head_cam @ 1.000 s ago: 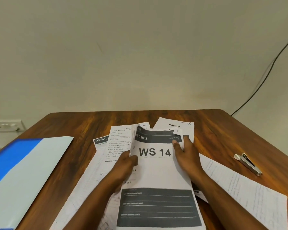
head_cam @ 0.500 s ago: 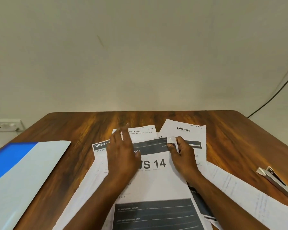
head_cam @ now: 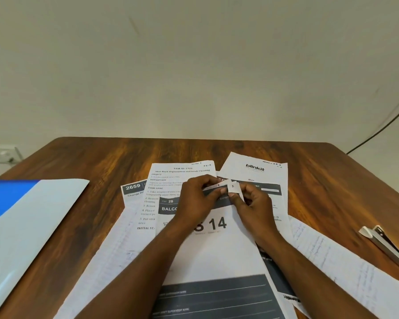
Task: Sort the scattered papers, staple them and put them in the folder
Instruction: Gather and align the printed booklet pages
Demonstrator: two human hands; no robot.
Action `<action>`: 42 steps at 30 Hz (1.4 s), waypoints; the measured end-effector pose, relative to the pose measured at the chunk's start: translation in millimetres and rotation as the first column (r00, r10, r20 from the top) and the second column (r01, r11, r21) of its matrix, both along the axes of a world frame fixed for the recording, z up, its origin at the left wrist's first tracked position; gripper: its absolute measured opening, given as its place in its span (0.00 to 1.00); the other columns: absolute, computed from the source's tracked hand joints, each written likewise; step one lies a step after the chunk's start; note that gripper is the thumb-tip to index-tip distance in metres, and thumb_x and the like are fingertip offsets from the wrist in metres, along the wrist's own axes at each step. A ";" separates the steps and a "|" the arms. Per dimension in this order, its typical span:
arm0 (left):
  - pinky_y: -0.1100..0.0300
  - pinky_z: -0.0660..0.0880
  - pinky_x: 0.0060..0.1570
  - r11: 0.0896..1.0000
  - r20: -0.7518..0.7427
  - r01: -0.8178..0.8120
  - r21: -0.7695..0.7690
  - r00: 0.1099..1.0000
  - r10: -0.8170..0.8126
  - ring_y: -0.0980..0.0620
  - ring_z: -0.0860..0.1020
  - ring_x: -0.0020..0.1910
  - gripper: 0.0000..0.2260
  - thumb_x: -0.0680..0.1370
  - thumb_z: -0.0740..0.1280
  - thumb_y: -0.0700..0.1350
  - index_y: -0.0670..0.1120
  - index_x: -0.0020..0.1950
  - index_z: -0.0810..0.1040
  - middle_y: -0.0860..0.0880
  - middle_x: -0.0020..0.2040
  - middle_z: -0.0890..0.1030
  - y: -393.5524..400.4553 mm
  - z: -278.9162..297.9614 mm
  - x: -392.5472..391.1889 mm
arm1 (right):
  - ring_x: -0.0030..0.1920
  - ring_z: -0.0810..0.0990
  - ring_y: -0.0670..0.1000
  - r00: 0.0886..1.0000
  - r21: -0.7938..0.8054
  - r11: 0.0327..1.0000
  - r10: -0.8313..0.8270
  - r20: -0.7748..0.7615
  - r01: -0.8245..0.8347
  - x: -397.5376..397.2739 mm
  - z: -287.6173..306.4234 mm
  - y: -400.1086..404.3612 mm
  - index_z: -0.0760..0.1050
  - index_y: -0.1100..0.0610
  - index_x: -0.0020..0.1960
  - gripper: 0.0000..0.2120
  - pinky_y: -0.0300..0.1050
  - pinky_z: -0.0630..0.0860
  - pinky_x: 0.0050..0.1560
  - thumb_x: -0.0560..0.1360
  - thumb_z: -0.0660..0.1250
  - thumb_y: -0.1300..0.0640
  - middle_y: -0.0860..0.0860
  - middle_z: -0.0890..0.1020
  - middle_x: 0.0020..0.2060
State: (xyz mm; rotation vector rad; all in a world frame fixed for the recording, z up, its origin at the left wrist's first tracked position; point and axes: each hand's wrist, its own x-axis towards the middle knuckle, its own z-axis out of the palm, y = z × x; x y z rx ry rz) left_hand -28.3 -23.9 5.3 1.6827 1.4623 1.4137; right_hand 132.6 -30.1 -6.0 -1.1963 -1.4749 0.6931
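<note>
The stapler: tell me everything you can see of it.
The stapler is small, slim and silvery, metal by its look, with a pale, whitish end pointing toward the papers. It lies flat on the wooden table near the right edge, angled down toward the frame's edge, apart from the handwritten sheet beside it. Neither hand touches it.

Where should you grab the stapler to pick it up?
Take the stapler across its long, thin body near the middle, coming down from above. It lies flat on the table with nothing around it, right of the papers, so the narrow sides are free for a grip. The right hand is nearest.
</note>
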 end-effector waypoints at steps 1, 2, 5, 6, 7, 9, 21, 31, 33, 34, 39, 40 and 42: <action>0.55 0.82 0.54 1.000 0.013 0.001 -0.010 1.000 -0.001 0.58 0.85 0.48 0.06 0.77 0.78 0.47 0.49 0.52 0.88 0.56 0.48 0.88 -0.7 -0.6 0.2 | 0.49 0.82 0.36 0.999 0.011 1.000 -0.021 -0.024 0.022 0.8 0.0 0.1 0.79 0.42 0.52 0.08 0.25 0.76 0.43 0.77 0.74 0.53 0.35 0.83 0.47; 0.56 0.82 0.53 1.000 0.024 0.000 -0.017 1.000 0.000 0.57 0.85 0.48 0.05 0.77 0.79 0.47 0.49 0.52 0.88 0.56 0.48 0.88 -0.9 -2.3 0.0 | 0.49 0.83 0.37 0.998 0.027 0.999 -0.042 -0.039 0.043 1.4 -0.7 0.6 0.79 0.43 0.51 0.08 0.26 0.76 0.43 0.77 0.75 0.53 0.37 0.84 0.47; 0.54 0.83 0.53 1.000 0.021 0.003 -0.021 1.000 -0.003 0.56 0.86 0.48 0.05 0.77 0.78 0.47 0.50 0.52 0.88 0.55 0.48 0.88 0.0 -7.3 -0.7 | 0.49 0.83 0.38 0.995 0.045 0.997 -0.064 -0.081 0.068 2.8 -0.2 -0.5 0.81 0.45 0.50 0.07 0.26 0.76 0.44 0.77 0.75 0.55 0.38 0.85 0.45; 0.55 0.83 0.53 1.000 0.016 -0.001 -0.021 1.000 0.001 0.56 0.86 0.48 0.05 0.77 0.78 0.47 0.50 0.52 0.88 0.55 0.48 0.88 0.3 -8.0 -0.7 | 0.49 0.83 0.38 0.993 0.040 0.997 -0.060 -0.097 0.064 3.4 -0.6 0.0 0.81 0.45 0.50 0.06 0.26 0.77 0.44 0.77 0.75 0.55 0.38 0.85 0.45; 0.56 0.83 0.53 1.000 0.010 -0.008 -0.022 1.000 0.008 0.56 0.85 0.49 0.05 0.77 0.78 0.47 0.50 0.53 0.88 0.55 0.49 0.88 0.2 -8.2 -0.8 | 0.49 0.84 0.39 0.991 0.026 0.998 -0.059 -0.119 0.063 3.9 -0.5 0.1 0.82 0.45 0.49 0.05 0.27 0.77 0.45 0.77 0.74 0.55 0.38 0.85 0.44; 0.58 0.82 0.52 1.000 0.004 -0.014 -0.017 1.000 0.014 0.56 0.85 0.49 0.05 0.78 0.78 0.47 0.50 0.53 0.88 0.55 0.49 0.88 -0.6 -7.2 -0.7 | 0.49 0.84 0.40 0.983 -0.011 0.999 -0.054 -0.173 0.053 5.1 -1.4 1.6 0.83 0.46 0.48 0.02 0.30 0.79 0.44 0.78 0.73 0.53 0.39 0.86 0.42; 0.66 0.78 0.56 1.000 -0.095 0.000 -0.001 0.996 0.000 0.57 0.84 0.54 0.10 0.80 0.74 0.45 0.49 0.61 0.88 0.53 0.57 0.88 -2.9 -5.8 3.7 | 0.46 0.86 0.44 0.988 -0.011 1.000 -0.016 -0.154 0.014 9.3 -2.6 3.8 0.83 0.42 0.45 0.05 0.39 0.83 0.45 0.79 0.72 0.51 0.36 0.86 0.42; 0.47 0.76 0.62 0.994 -0.363 0.097 -0.039 0.926 -0.105 0.49 0.79 0.57 0.15 0.85 0.67 0.49 0.51 0.71 0.80 0.49 0.59 0.83 -7.7 -3.7 4.5 | 0.50 0.81 0.29 0.996 0.126 0.990 -0.059 -0.074 0.068 8.6 -6.9 4.4 0.82 0.46 0.55 0.09 0.23 0.74 0.50 0.77 0.74 0.56 0.28 0.80 0.47; 0.46 0.72 0.66 0.993 -0.467 0.109 -0.033 0.877 -0.112 0.49 0.77 0.61 0.18 0.85 0.66 0.51 0.53 0.76 0.75 0.50 0.63 0.81 -10.8 -1.5 4.7 | 0.49 0.81 0.30 0.992 0.127 0.987 -0.086 -0.090 0.097 9.4 -7.3 5.5 0.82 0.47 0.56 0.09 0.22 0.74 0.50 0.77 0.74 0.56 0.30 0.80 0.49; 0.46 0.69 0.69 0.995 -0.516 0.095 -0.017 0.852 -0.091 0.50 0.75 0.62 0.21 0.85 0.66 0.53 0.54 0.78 0.72 0.50 0.65 0.80 -11.9 -1.0 3.8 | 0.48 0.82 0.33 0.989 0.124 0.985 -0.107 -0.098 0.119 10.2 -7.4 6.3 0.82 0.48 0.57 0.09 0.24 0.75 0.51 0.77 0.74 0.56 0.32 0.80 0.49; 0.45 0.62 0.78 0.989 -0.451 -0.149 0.024 0.881 0.143 0.47 0.68 0.75 0.34 0.79 0.73 0.57 0.54 0.82 0.63 0.50 0.76 0.72 -11.9 5.9 -13.6 | 0.48 0.84 0.39 0.967 0.129 0.970 -0.183 -0.179 0.207 26.8 -2.3 11.7 0.84 0.54 0.58 0.10 0.29 0.79 0.48 0.78 0.72 0.54 0.41 0.82 0.55; 0.45 0.64 0.78 0.977 -0.380 -0.213 -0.001 0.904 0.196 0.46 0.67 0.76 0.36 0.78 0.75 0.56 0.53 0.82 0.62 0.50 0.77 0.70 -9.0 6.9 -18.9 | 0.48 0.84 0.37 0.961 0.127 0.968 -0.186 -0.206 0.215 32.3 -0.1 13.2 0.84 0.54 0.58 0.09 0.27 0.79 0.46 0.78 0.72 0.54 0.43 0.83 0.55; 0.45 0.71 0.74 0.955 -0.192 -0.277 -0.103 0.948 0.255 0.45 0.69 0.76 0.41 0.76 0.78 0.54 0.51 0.83 0.60 0.48 0.78 0.70 -2.6 9.3 -30.5 | 0.48 0.84 0.36 0.948 0.114 0.967 -0.194 -0.251 0.228 42.0 4.8 16.1 0.83 0.53 0.57 0.08 0.27 0.79 0.45 0.79 0.72 0.54 0.46 0.85 0.53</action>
